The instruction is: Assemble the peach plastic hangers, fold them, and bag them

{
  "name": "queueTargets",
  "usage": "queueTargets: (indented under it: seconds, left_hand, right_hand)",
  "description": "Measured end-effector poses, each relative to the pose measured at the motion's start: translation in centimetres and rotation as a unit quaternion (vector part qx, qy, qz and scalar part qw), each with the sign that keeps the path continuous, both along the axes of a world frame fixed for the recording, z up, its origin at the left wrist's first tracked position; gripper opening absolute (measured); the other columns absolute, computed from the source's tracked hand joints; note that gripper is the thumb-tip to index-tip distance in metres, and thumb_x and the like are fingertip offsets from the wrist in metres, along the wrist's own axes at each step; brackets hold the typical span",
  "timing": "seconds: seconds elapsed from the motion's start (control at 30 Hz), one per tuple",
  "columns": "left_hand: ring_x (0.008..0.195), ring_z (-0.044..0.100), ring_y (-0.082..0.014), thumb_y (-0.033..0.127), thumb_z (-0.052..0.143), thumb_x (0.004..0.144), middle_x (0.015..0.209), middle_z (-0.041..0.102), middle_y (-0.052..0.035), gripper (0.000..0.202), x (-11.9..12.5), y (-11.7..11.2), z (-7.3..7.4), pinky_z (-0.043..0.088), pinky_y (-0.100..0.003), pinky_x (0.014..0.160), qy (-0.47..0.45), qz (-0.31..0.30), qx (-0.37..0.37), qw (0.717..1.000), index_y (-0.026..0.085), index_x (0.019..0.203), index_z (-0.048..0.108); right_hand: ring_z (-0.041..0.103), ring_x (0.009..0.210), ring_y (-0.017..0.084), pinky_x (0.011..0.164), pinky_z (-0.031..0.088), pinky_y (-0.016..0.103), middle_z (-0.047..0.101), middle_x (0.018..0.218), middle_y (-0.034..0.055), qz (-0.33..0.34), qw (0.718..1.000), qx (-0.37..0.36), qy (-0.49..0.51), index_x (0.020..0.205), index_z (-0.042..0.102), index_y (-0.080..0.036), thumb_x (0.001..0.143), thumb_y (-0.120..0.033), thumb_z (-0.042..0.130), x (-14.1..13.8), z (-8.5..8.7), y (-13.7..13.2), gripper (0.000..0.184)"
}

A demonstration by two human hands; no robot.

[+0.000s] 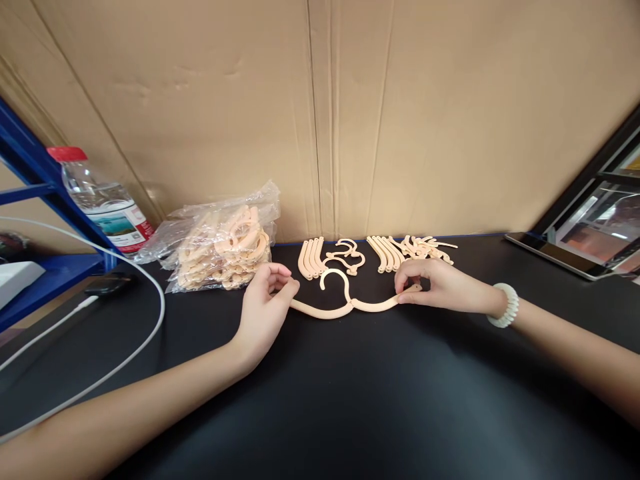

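A peach-coloured plastic clothes hanger (pixel 327 313) lies low over the black table, its curved hook (pixel 334 275) pointing away from me and its two arms spread sideways. My left hand (pixel 267 307) pinches the end of the left arm between thumb and fingers. At the other end, my right hand (pixel 433 283) has its fingers closed on the tip of the right arm. Just behind the hanger are loose hanger hooks (pixel 347 255), a row of hanger arms (pixel 312 257) on the left and a second row of arms (pixel 385 254) nearer my right hand.
Small peach pieces (pixel 425 247) are heaped behind my right hand. A clear plastic bag (pixel 220 247) of hanger parts stands at the back left, beside a water bottle (pixel 107 200). A white cable (pixel 163 300) curves across the left side. Cardboard (pixel 425 120) walls off the back; a tablet (pixel 575 240) leans at right.
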State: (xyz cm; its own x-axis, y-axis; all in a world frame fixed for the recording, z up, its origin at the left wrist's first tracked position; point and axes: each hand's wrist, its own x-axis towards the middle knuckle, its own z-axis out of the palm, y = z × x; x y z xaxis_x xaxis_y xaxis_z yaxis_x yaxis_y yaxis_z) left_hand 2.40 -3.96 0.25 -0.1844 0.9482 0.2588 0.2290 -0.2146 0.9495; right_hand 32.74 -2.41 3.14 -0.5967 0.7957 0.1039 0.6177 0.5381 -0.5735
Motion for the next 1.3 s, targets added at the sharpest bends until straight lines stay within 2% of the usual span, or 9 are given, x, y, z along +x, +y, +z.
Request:
queueTargets:
  seconds: [0.17,0.3,0.4,0.63,0.83,1.0,1.3]
  left_hand:
    - [0.074,0.058,-0.0170,0.026,0.063,0.072,0.075,0.059,0.0021,0.014,0.2,-0.4,0.2,0.044,-0.029,0.070,0.043,-0.042,0.007,0.998,0.021,0.081,0.054]
    - [0.080,0.059,-0.0188,0.022,0.060,0.072,0.079,0.063,-0.0001,0.009,0.6,-0.9,0.7,0.046,-0.029,0.069,0.139,-0.114,-0.003,0.984,0.022,0.079,0.055]
    - [0.086,0.059,-0.0205,0.021,0.058,0.071,0.082,0.065,-0.0019,0.008,0.8,-1.1,0.7,0.048,-0.030,0.073,0.194,-0.142,0.002,0.971,0.022,0.079,0.057]
    - [0.085,0.059,-0.0207,0.018,0.056,0.066,0.080,0.064,-0.0023,0.012,0.7,-1.0,0.6,0.053,-0.029,0.071,0.187,-0.139,0.010,0.972,0.022,0.076,0.059]
    - [0.085,0.060,-0.0213,0.015,0.052,0.063,0.079,0.065,-0.0025,0.017,0.7,-1.1,0.8,0.051,-0.029,0.068,0.185,-0.134,0.003,0.974,0.022,0.075,0.060]
    - [0.083,0.059,-0.0212,0.017,0.053,0.061,0.078,0.065,-0.0023,0.016,0.7,-1.0,0.7,0.050,-0.029,0.065,0.166,-0.132,0.000,0.977,0.022,0.074,0.060]
    - [0.080,0.061,-0.0203,0.018,0.054,0.064,0.078,0.066,-0.0022,0.012,0.7,-0.8,0.7,0.047,-0.027,0.060,0.147,-0.115,-0.009,0.982,0.021,0.075,0.059]
  right_hand:
    - [0.056,0.074,0.019,0.069,0.045,0.034,0.064,0.080,0.0046,0.010,1.000,-0.002,-0.024,0.078,0.066,-0.021,0.084,-0.045,0.062,0.0,0.6,-0.2,0.026]
    - [0.057,0.074,0.019,0.069,0.046,0.033,0.066,0.080,0.0042,0.012,0.999,-0.021,-0.045,0.077,0.064,-0.020,0.084,-0.044,0.062,0.3,0.7,-0.2,0.025]
    - [0.056,0.070,0.018,0.065,0.046,0.031,0.065,0.075,0.0032,-0.002,0.998,-0.039,-0.058,0.075,0.064,-0.019,0.084,-0.046,0.063,0.5,0.4,-0.1,0.028]
    - [0.054,0.064,0.016,0.058,0.044,0.029,0.061,0.069,0.0027,-0.008,0.997,-0.052,-0.055,0.074,0.062,-0.018,0.082,-0.059,0.061,0.5,0.1,0.0,0.042]
    - [0.053,0.065,0.016,0.059,0.045,0.029,0.062,0.072,0.0033,0.011,0.997,-0.060,-0.049,0.075,0.062,-0.018,0.082,-0.056,0.062,0.8,0.1,0.1,0.039]
    - [0.053,0.064,0.015,0.058,0.044,0.029,0.061,0.070,0.0027,0.008,0.997,-0.054,-0.049,0.074,0.062,-0.019,0.082,-0.059,0.061,0.7,0.1,0.1,0.041]
    - [0.055,0.064,0.016,0.059,0.046,0.030,0.061,0.071,0.0034,0.003,0.997,-0.045,-0.057,0.074,0.059,-0.019,0.083,-0.061,0.059,0.5,0.0,0.0,0.043]
